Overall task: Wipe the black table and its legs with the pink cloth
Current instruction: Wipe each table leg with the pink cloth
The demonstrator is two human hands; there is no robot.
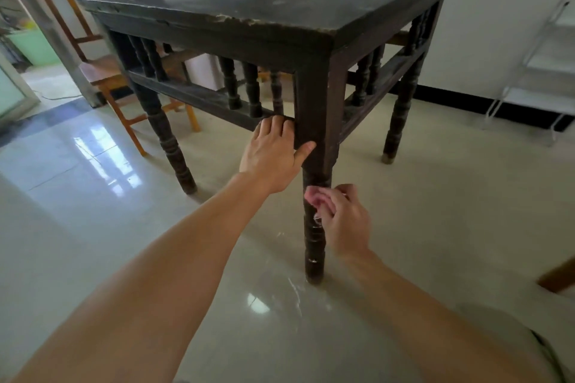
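Chair (119, 79): is set behind the table (280, 3).
Left hand (273, 154): fingers are hooked over the rail (199, 96), thumb is pressed on the corner post (311, 96).
Cloth (313, 198): is bunched against the near leg (314, 246).
Right hand (345, 222): is closed round the cloth.

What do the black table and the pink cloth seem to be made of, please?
The black table looks like wood under worn dark paint: turned legs, pale chips along the top's front edge. The pink cloth seems soft fabric, bunched; weave too small to tell.
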